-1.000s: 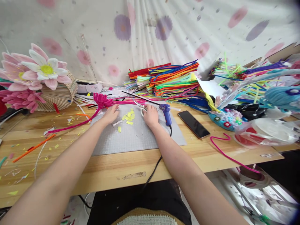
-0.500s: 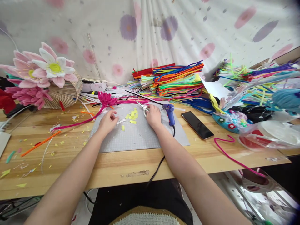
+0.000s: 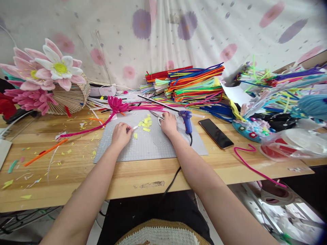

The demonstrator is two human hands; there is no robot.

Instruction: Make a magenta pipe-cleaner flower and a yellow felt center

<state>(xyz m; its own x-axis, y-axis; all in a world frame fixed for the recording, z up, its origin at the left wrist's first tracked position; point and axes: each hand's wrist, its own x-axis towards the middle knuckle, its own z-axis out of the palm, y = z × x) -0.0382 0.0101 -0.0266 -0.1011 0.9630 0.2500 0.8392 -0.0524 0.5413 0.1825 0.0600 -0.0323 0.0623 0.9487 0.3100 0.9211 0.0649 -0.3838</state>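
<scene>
My left hand (image 3: 122, 135) rests over the left part of a grey cutting mat (image 3: 143, 154), with its thumb and fingers pinched at a small white strip (image 3: 135, 127). Scissors (image 3: 155, 115) lie on the mat, blades pointing up and left, and my right hand (image 3: 169, 123) is closed over their handles. Between the hands are several yellow scraps (image 3: 146, 123). Behind my left hand lies a magenta pipe-cleaner flower (image 3: 117, 104) with a long fuzzy stem. Just right of my right hand sits a blue glue gun (image 3: 186, 121).
A phone (image 3: 216, 133) lies right of the mat, near a bent pink pipe cleaner (image 3: 246, 166). Bundles of coloured pipe cleaners (image 3: 195, 83) are piled at the back. Fuzzy flowers (image 3: 60, 68) stand at left, and an orange pipe cleaner (image 3: 46, 152) lies among scraps.
My left hand has moved right, its fingers closing on the white strip. My right hand stays at the scissors, and the whole view has shifted slightly.
</scene>
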